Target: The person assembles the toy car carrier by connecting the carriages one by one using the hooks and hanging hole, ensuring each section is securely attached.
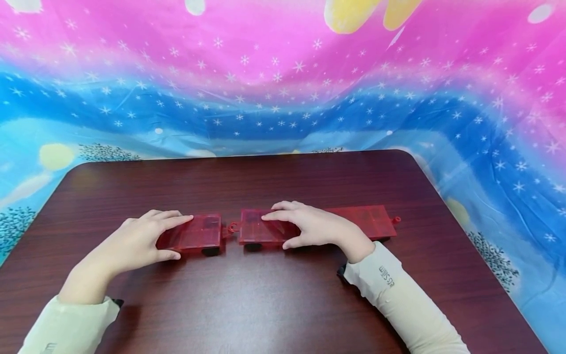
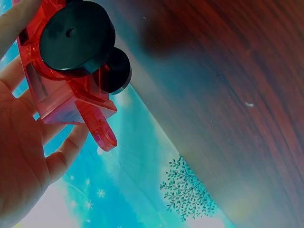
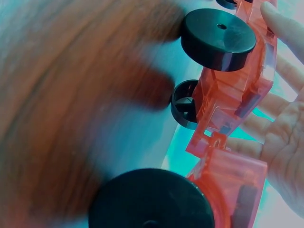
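Observation:
Three translucent red toy car bases with black wheels stand in a row on the dark table. My left hand [image 1: 137, 241] grips the left car base [image 1: 202, 230] by its sides, thumb at the near side and fingers over the top. Around the middle car base [image 1: 254, 226] my right hand [image 1: 316, 226] curls the same way. A small red hook [image 1: 233, 227] lies between these two; whether it is coupled, I cannot tell. Behind my right hand, the right car base [image 1: 371, 221] appears linked to the middle one at a red coupling [image 3: 217, 140]. A red tab [image 2: 99, 128] sticks out from the left base's outer end.
The wood-grain table [image 1: 247, 300] has rounded far corners. A pink and blue snowflake-patterned cloth [image 1: 274, 88] hangs behind and beside it. Another red coupling ring [image 1: 396, 220] projects from the right base's outer end.

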### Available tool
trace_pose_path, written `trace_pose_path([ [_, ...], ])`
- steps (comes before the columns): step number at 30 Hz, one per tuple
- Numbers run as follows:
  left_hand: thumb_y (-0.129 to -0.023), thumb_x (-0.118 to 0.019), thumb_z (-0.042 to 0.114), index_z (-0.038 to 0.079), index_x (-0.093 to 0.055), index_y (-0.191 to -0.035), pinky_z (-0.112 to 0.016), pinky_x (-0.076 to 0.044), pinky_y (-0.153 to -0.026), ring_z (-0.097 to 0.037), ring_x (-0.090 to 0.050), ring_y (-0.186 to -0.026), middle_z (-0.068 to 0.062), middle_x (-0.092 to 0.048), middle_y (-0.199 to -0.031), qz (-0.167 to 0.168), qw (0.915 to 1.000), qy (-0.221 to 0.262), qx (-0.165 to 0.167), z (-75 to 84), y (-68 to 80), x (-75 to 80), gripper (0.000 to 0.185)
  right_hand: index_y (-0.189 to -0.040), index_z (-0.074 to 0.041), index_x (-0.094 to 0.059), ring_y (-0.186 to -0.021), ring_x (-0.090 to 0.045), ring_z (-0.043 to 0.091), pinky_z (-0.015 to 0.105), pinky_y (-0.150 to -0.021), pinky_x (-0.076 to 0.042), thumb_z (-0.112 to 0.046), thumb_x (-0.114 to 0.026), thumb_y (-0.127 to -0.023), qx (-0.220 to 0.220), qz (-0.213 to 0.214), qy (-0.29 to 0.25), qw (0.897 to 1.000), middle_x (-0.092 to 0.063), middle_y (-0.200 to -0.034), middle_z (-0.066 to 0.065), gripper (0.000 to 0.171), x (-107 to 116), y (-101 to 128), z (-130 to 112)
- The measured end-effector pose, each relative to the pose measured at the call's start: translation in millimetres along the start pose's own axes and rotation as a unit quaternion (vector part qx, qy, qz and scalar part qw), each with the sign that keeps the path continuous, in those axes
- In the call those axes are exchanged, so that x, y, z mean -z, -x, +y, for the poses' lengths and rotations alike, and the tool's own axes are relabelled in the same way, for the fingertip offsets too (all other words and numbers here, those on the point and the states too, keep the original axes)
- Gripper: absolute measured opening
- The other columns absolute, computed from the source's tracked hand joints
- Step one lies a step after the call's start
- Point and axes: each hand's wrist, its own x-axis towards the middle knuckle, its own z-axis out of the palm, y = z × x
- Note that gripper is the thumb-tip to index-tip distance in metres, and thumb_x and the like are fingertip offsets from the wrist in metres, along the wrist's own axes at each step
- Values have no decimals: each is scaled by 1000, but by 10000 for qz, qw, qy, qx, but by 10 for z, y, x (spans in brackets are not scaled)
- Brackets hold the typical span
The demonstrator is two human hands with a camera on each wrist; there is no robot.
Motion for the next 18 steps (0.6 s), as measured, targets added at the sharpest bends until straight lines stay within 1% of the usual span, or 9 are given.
trace_pose_path([
  [11,-64,-80,47,28,-49,-135,-63,-43,-79,-32,-45,-118,-11,-51,-131,76,10000,58,-25,18,-11,-32,80,-141,-33,-37,-133,-30,15,39,-105,-36,-36,-70,-81,101,-61,71,9999,-32,-145,-2,68,7,-4,6],
  [18,-65,-80,46,26,-50,-134,-61,-44,-78,-32,-46,-117,-10,-52,-130,138,9998,58,-127,29,-24,-32,78,-140,-35,-38,-132,-31,14,40,-104,-36,-35,-70,-81,59,-48,38,10000,-33,-145,-3,68,1,-12,8],
])
